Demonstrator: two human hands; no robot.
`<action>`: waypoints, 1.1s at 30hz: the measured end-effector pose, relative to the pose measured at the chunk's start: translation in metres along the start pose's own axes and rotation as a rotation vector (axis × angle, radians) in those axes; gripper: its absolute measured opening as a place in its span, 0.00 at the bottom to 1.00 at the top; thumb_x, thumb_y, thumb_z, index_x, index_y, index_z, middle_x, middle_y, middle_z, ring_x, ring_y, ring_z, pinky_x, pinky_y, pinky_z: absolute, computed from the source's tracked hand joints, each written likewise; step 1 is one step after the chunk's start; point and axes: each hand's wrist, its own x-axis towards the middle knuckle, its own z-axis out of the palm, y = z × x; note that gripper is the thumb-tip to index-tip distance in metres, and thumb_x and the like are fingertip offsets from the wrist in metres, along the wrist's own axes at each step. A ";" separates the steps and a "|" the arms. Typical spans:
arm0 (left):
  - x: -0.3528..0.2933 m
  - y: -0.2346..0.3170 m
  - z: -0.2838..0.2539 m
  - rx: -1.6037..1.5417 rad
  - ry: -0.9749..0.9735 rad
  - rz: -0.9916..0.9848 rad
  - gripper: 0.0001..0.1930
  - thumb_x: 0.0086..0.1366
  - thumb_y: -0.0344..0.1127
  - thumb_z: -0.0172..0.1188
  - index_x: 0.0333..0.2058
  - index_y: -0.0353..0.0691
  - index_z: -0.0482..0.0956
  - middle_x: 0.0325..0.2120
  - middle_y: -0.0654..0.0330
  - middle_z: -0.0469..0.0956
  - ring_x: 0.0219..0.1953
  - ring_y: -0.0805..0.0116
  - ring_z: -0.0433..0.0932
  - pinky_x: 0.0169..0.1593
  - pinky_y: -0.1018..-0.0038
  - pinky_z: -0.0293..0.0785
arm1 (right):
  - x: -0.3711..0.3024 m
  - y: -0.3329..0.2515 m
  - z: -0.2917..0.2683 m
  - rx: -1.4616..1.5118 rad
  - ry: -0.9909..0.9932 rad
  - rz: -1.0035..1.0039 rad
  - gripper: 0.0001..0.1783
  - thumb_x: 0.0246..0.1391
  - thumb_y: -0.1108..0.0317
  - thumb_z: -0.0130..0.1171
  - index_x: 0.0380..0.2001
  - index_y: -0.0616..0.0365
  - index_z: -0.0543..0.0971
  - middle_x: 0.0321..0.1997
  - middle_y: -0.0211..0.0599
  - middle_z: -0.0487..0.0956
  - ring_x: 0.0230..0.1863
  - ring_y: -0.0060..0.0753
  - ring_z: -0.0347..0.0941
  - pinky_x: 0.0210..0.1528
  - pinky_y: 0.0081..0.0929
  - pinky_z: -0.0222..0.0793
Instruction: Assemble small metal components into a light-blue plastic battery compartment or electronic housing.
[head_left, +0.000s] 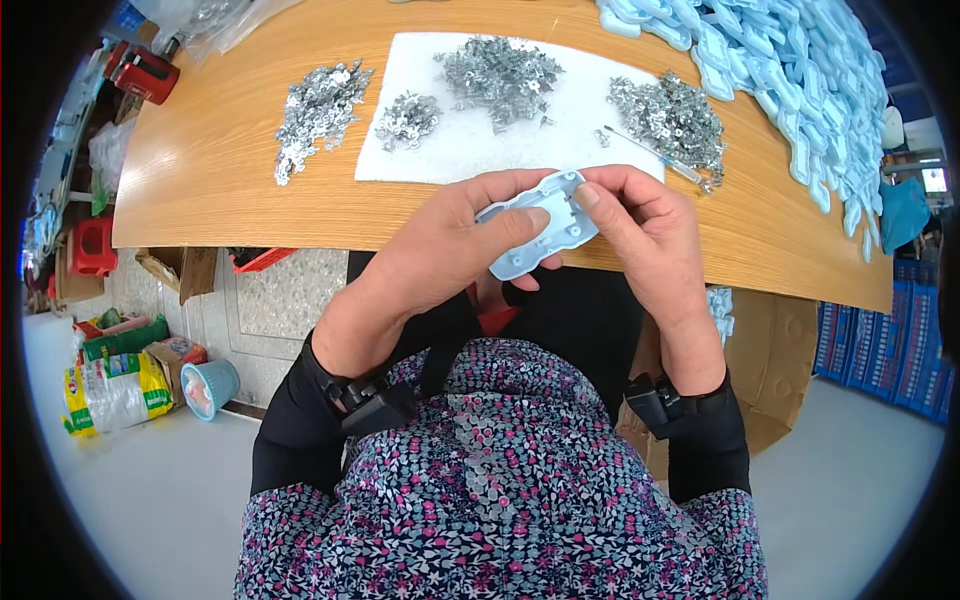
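Observation:
Above the table's near edge I hold a light blue plastic shell (pixel 562 228) with its hollow inside facing up; small posts and ribs show in it. My left hand (pixel 430 235) grips its left side, the thumb lying across the inside and the fingers beneath. At the upper right end, my right hand (pixel 655 235) pinches the shell, its thumb pressed onto the inner face. Whether a small metal part sits under that thumb cannot be made out. Beyond my hands, piles of small metal pieces (pixel 500 78) rest on a white sheet (pixel 400 165).
More metal pieces (pixel 322 108) lie on the wooden table (pixel 210 190) at left, others (pixel 672 120) at right beside a thin screwdriver-like tool (pixel 655 155). A large heap of light blue shells (pixel 790 80) covers the far right. Below stands a cardboard box (pixel 770 360).

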 end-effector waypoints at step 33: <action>0.048 -0.003 0.047 0.212 0.069 -0.015 0.16 0.74 0.36 0.54 0.55 0.35 0.73 0.38 0.65 0.80 0.37 0.80 0.78 0.41 0.80 0.75 | -0.004 0.037 -0.038 0.109 0.119 -0.039 0.09 0.61 0.71 0.62 0.44 0.62 0.82 0.38 0.30 0.83 0.41 0.16 0.75 0.45 0.20 0.72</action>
